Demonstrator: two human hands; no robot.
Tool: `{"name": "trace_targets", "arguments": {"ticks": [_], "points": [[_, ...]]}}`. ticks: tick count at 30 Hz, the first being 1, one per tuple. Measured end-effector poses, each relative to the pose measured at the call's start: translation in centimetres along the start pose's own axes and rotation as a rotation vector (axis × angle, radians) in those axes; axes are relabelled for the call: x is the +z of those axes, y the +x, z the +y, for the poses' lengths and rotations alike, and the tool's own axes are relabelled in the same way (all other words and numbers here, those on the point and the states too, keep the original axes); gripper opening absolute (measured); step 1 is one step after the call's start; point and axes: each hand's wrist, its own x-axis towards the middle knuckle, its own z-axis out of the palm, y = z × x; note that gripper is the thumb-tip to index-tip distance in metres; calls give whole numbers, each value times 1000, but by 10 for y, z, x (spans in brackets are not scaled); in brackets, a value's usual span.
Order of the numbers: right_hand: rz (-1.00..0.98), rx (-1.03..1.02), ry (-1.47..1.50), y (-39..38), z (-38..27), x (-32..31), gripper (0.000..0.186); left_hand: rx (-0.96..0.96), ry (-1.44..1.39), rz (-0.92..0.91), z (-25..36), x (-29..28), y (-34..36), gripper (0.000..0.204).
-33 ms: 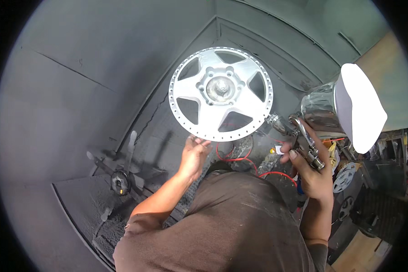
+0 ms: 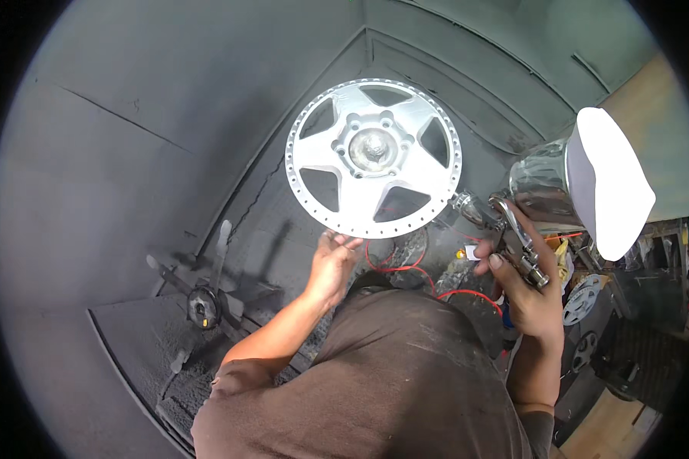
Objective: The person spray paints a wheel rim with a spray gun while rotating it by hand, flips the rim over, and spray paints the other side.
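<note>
A silver five-spoke wheel face (image 2: 373,149) with small holes around its rim is in front of me. My left hand (image 2: 334,268) is at its lower edge, fingers curled against the rim and their tips partly hidden by it. In my right hand (image 2: 527,294) is a chrome spray gun (image 2: 478,209), its nozzle close to the wheel's lower right rim. The gun's shiny cup (image 2: 540,183) tilts to the right, with a white cover (image 2: 608,183) over its far end.
A red hose (image 2: 471,292) loops below the wheel. At lower left stands a dusty stand with arms (image 2: 204,306). Grey walls (image 2: 130,183) enclose the left and back. On the right, more silver wheel parts (image 2: 582,304) sit beside cluttered shelves.
The wheel has turned slightly counterclockwise, its lower edge shifting right. My left hand has moved a little right with it. The right hand and spray gun look almost unmoved.
</note>
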Motion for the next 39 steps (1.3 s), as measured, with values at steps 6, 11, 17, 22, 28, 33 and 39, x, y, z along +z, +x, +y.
{"name": "trace_targets", "arguments": {"ticks": [6, 11, 17, 22, 28, 33, 39], "points": [[-17, -64, 24, -8, 7, 18, 56, -124, 217, -243, -22, -19, -6, 63], [8, -4, -52, -2, -5, 30, 56, -166, 232, -65, 8, -57, 22, 53], [42, -35, -27, -6, -4, 26, 56, 172, 67, 25, 55, -63, 39, 52], [-49, 41, 98, -12, -14, 42, 55, 62, 15, -29, 26, -50, 13, 51], [25, -4, -23, -18, -15, 51, 54, -110, 54, -179, 8, -14, -29, 55], [54, -46, -40, -21, -12, 52, 54, -192, -18, -173, 9, -31, -24, 54], [-54, 19, -15, -18, -26, 49, 55, -8, -117, -43, 33, -49, -3, 47]]}}
